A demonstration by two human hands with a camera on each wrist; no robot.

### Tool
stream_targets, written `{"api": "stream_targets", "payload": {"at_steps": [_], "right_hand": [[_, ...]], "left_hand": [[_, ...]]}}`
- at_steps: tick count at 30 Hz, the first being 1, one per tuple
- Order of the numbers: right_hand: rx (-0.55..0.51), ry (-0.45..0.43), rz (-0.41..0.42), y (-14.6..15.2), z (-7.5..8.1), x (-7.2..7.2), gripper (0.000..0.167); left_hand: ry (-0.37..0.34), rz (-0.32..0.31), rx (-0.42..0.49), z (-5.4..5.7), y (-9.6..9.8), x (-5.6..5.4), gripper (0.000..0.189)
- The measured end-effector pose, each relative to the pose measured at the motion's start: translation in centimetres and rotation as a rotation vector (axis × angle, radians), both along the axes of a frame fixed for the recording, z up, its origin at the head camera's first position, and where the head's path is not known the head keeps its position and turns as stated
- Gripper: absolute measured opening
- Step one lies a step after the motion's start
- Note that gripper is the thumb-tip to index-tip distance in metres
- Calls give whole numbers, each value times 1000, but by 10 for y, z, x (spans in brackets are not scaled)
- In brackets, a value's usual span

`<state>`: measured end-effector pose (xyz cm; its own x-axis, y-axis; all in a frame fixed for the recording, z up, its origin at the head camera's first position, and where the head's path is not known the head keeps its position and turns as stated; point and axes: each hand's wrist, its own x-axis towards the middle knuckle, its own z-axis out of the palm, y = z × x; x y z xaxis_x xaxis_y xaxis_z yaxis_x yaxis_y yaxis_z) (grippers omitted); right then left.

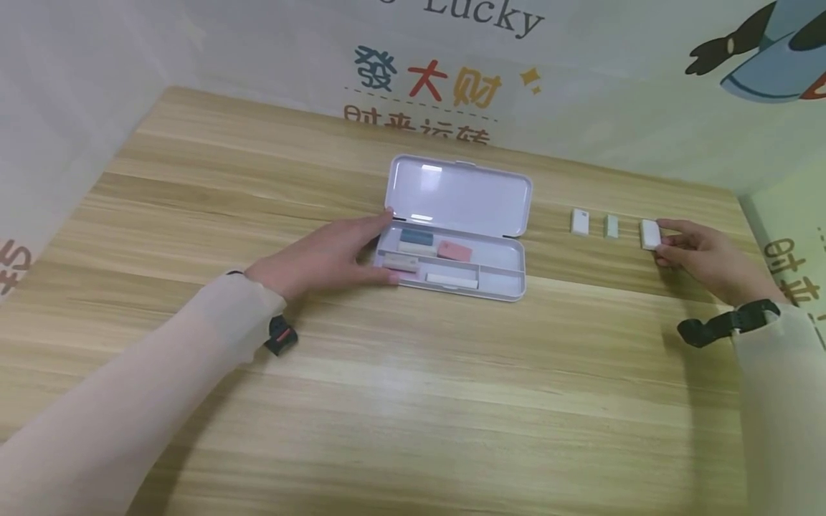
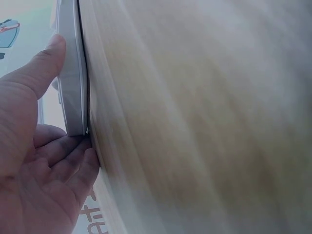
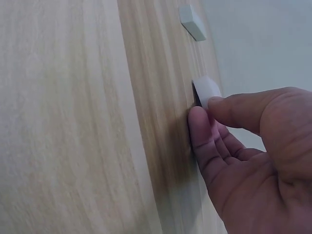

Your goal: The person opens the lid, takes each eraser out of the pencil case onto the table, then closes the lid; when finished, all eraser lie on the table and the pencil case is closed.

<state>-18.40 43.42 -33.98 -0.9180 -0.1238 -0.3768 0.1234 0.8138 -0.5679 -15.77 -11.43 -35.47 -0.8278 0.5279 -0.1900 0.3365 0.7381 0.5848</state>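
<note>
An open white pencil case lies on the table with its lid tipped back. My left hand grips its left end, thumb along the case's side and fingers curled by its corner. Inside are a blue-grey eraser, a pink eraser and several whitish blocks, one in the front compartment. Far to the right, my right hand pinches a white eraser between thumb and fingers; in the right wrist view the eraser looks tilted, with a dark gap under its near edge.
Left of the pinched eraser, a pale green block and a white eraser lie in a row on the wooden table. Behind the table's back edge hangs a printed curtain. Black straps circle both wrists.
</note>
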Motion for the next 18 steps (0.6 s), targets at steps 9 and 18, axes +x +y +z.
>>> {"api": "stream_targets", "payload": {"at_steps": [9, 18], "right_hand": [[-19, 35, -22, -4, -1, 1, 58], [170, 349, 42, -38, 8, 4, 49]], "left_hand": [[8, -8, 7, 1, 1, 0, 102], [15, -11, 11, 0, -1, 0, 100]]}}
